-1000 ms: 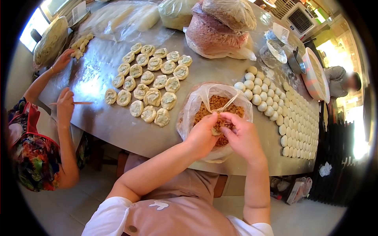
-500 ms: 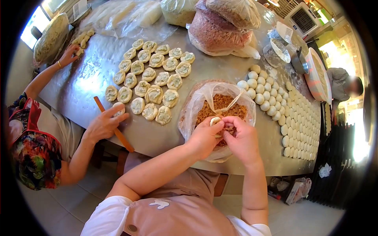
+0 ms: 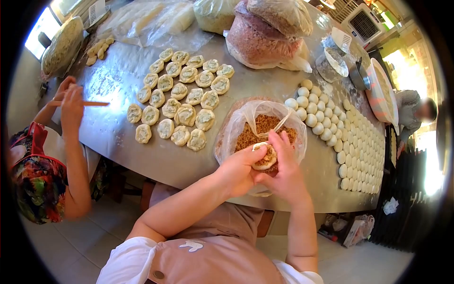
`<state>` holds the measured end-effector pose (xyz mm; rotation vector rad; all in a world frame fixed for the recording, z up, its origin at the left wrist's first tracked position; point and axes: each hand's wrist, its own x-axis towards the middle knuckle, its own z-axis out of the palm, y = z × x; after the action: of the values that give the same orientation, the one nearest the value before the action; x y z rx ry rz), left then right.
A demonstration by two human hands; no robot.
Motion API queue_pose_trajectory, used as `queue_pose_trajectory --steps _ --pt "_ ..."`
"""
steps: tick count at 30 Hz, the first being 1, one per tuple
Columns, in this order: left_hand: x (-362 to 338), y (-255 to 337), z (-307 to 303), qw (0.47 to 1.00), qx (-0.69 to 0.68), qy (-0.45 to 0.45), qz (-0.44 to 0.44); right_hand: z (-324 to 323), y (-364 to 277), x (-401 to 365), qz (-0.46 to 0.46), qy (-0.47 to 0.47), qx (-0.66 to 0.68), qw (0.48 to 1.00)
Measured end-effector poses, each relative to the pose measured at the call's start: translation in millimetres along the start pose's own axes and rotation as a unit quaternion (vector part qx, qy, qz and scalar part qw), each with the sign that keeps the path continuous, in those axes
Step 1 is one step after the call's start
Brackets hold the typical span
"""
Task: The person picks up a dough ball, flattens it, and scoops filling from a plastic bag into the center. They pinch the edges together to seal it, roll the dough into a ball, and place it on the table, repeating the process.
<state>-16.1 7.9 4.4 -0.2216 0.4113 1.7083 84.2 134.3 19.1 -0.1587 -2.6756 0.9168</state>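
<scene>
A round dough wrapper [image 3: 266, 159] with brown crumbly filling in its middle is held over the near rim of a clear plastic bag [image 3: 300, 125]. My left hand [image 3: 238, 170] grips it from the left, thumb lying on the dough's upper edge. On the other side my right hand [image 3: 285, 174] curves around the dough, its fingers pointing up and its thumb underneath. Below and behind both hands, the bag holds brown shredded filling [image 3: 250, 136]. The underside of the dough is hidden by my palms.
Left of the bag, several filled dough rounds [image 3: 187, 115] lie in rows; plain dough balls [image 3: 347, 151] cover the right side. Bulky filling bags [image 3: 262, 47] stand behind. A co-worker's hands [image 3: 71, 97] hold a wooden stick [image 3: 94, 103] at the left. Another person [image 3: 409, 106] is far right.
The dough in my hands has turned, showing brown filling, and my right fingers have gone from pinching to cupping it. The co-worker has set down a filled round and drawn the stick back left.
</scene>
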Motion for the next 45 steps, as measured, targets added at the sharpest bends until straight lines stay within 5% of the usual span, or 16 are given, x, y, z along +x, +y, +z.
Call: queue_pose_trajectory --steps 1,3,5,8,10,13,16,22,25,28,29,33,37,40,41,45 --pt "-2 -1 1 1.0 0.013 0.0 -0.008 7 0 -2 -0.002 0.018 0.018 1.0" --pt "21 -12 -46 0.974 -0.073 -0.215 -0.027 17 5 -2 -0.031 0.05 -0.015 0.998" --pt "30 -17 -68 0.943 -0.099 -0.318 -0.023 22 6 -1 -0.05 0.069 -0.037 0.996" --pt "26 -16 -58 0.979 0.003 -0.204 0.004 29 3 1 -0.053 0.092 -0.05 0.993" --pt "8 -8 -13 0.99 0.138 0.033 0.01 33 -2 4 -0.048 0.12 -0.053 0.99" --pt "3 -10 -1 0.994 0.108 0.03 0.012 33 -2 5 -0.038 0.147 -0.025 0.988" --pt "3 -10 0 0.996 -0.082 -0.032 -0.023 35 1 3 -0.015 0.195 0.105 0.975" --pt "10 -17 -11 0.986 0.157 0.008 0.053 49 -16 5 0.005 0.245 -0.052 0.968" --pt "6 -16 5 0.979 0.182 0.019 0.088 52 -10 7 0.045 0.249 0.05 0.966" --pt "-3 -26 11 0.97 0.178 0.042 0.163 43 -17 17 0.258 0.316 0.403 0.819" --pt "-5 -24 6 0.914 0.344 0.005 0.213 42 -15 17 0.249 0.298 0.446 0.807" --pt "-2 -20 -5 0.863 0.418 0.004 0.285 39 -36 18 0.208 0.242 0.584 0.747" --pt "-2 -11 -3 0.694 0.591 0.032 0.41 52 -45 14 0.185 0.239 0.474 0.827" --pt "4 -8 -2 0.612 0.617 -0.022 0.494 51 -27 9 0.195 0.157 0.517 0.819" --pt "3 -2 -8 0.613 0.657 -0.043 0.436 54 -28 8 0.203 0.183 0.527 0.805" --pt "-2 -8 -8 0.725 0.561 -0.047 0.398 36 -32 10 0.226 0.225 0.339 0.885"
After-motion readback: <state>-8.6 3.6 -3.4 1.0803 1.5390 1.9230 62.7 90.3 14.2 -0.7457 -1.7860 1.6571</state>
